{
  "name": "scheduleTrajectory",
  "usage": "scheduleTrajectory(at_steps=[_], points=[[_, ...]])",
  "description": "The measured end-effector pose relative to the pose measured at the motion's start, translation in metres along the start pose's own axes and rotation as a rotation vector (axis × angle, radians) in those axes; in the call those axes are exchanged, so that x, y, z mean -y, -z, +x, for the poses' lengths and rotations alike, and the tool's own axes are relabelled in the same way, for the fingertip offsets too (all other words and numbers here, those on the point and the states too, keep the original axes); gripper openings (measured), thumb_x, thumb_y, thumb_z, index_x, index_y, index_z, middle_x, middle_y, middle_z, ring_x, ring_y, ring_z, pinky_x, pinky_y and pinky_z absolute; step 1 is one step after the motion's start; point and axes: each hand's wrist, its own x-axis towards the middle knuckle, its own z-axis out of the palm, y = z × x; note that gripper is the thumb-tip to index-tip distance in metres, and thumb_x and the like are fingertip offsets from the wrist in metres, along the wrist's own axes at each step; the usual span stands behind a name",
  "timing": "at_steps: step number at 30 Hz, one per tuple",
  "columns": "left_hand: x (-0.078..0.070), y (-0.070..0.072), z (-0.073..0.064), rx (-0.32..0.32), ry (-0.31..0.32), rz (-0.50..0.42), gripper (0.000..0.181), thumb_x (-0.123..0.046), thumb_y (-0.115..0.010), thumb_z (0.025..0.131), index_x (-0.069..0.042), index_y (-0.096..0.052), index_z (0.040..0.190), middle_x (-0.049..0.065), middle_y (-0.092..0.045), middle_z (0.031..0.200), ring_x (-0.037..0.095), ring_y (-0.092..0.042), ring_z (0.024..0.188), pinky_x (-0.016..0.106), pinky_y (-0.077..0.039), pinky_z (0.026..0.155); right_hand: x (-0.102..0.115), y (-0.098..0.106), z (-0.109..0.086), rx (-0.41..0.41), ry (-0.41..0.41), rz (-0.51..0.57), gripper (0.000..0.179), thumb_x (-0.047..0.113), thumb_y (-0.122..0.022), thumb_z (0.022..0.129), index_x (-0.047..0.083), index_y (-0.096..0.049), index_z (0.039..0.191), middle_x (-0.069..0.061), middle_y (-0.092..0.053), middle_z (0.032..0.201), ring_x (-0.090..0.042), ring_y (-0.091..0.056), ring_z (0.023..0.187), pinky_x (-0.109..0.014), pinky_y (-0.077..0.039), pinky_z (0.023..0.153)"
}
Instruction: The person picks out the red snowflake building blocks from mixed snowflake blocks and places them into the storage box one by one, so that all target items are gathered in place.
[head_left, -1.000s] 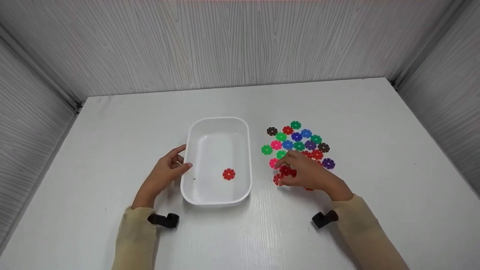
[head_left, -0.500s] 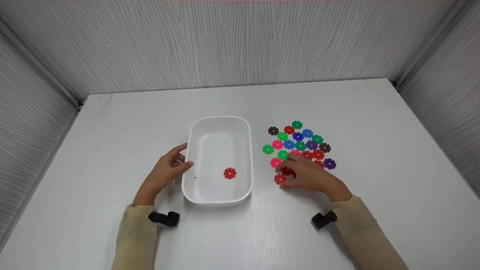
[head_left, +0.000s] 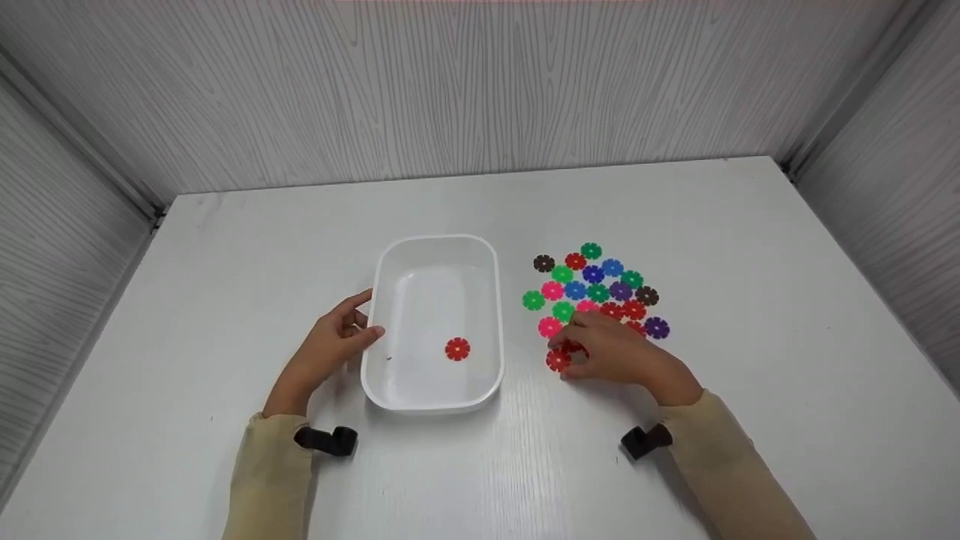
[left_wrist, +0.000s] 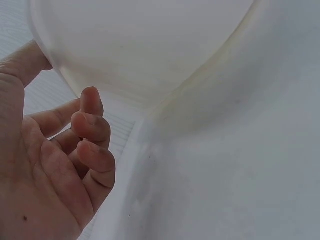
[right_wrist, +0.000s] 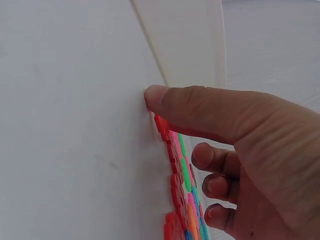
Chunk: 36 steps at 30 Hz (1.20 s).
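Observation:
My left hand (head_left: 341, 341) grips the left rim of a white plastic tray (head_left: 500, 330), thumb over the edge and the other fingers outside the wall. In the left wrist view the tray (left_wrist: 125, 40) stands beside the thumb and curled fingers. One red flower-shaped disc (head_left: 457, 349) lies inside. My right hand (head_left: 611, 349) curls over the near side of a group of flower discs and pinches a red disc (head_left: 558, 361) at its edges. The right wrist view has the thumb pressed low at the red disc (right_wrist: 161, 127); the index fingertip is hidden there.
Many discs, such as a green disc (head_left: 533, 301), a brown disc (head_left: 544, 263) and a purple disc (head_left: 657, 328), spread flat right of the tray. Some are under the right hand. A wood-grain panel (head_left: 480, 90) rises behind the white table (head_left: 712, 225).
My right hand has shifted slightly toward the table's near side, its thumb and fingertip coming down to the nearest red disc. The left hand and tray keep their place.

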Motion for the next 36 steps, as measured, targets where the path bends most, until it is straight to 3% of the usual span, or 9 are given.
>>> scheduleTrajectory(at_steps=[9,18,28,36], points=[[0.001,0.001,-0.001,-0.005,0.010,0.004,0.068,-0.030,-0.065,0.092,-0.013,-0.033,0.150,0.007,-0.052,0.104,0.009,-0.048,0.074,0.023,-0.040,0.067,0.003,0.000,0.001,-0.022,0.024,-0.043,0.032,0.025,-0.080,0.077,0.016,-0.072,0.107,-0.001,-0.060,0.099,-0.014,-0.053,0.095,-0.029,-0.052,0.078],[0.002,0.001,-0.001,-0.004,0.011,0.004,0.069,-0.029,-0.064,0.092,-0.013,-0.032,0.150,0.007,-0.052,0.104,0.009,-0.048,0.075,0.023,-0.041,0.069,0.005,-0.003,0.003,-0.050,0.047,-0.097,0.037,0.023,-0.081,0.075,0.012,-0.068,0.108,-0.003,-0.061,0.101,-0.016,-0.056,0.098,-0.032,-0.055,0.080],[0.000,-0.001,0.001,-0.004,-0.001,-0.013,0.068,-0.029,-0.065,0.091,-0.013,-0.034,0.150,0.009,-0.054,0.103,0.010,-0.050,0.075,0.023,-0.042,0.068,0.005,0.003,0.001,-0.068,0.025,-0.040,0.035,0.030,-0.078,0.080,0.011,-0.068,0.108,0.000,-0.059,0.097,-0.012,-0.052,0.089,-0.028,-0.053,0.076],[0.002,-0.001,-0.001,0.005,-0.014,-0.014,0.068,-0.027,-0.064,0.092,-0.011,-0.032,0.150,0.006,-0.054,0.101,0.008,-0.047,0.071,0.022,-0.040,0.066,0.012,0.015,0.000,-0.135,-0.017,0.048,0.035,0.029,-0.078,0.079,0.014,-0.067,0.109,-0.005,-0.061,0.105,-0.019,-0.058,0.098,-0.035,-0.056,0.079]])
